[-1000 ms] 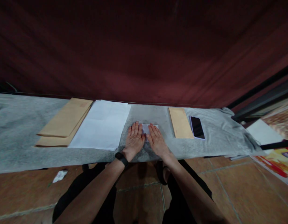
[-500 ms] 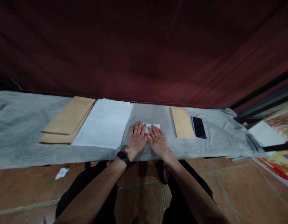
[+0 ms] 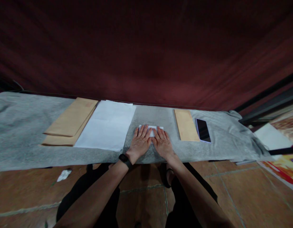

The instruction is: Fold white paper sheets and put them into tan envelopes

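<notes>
Paper [image 3: 152, 134], small and white, lay on grey cloth [image 3: 158, 114] beneath the left hand [image 3: 139, 144] and right hand [image 3: 162, 145], fingers flat and slightly spread, seemingly to press it evenly; larger sheets [image 3: 108, 125] sat leftward, apparently leaving room.

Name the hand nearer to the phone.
Right. The right hand rests on the small white paper, left of the phone; the left hand lies on the same paper, farther left.
</notes>
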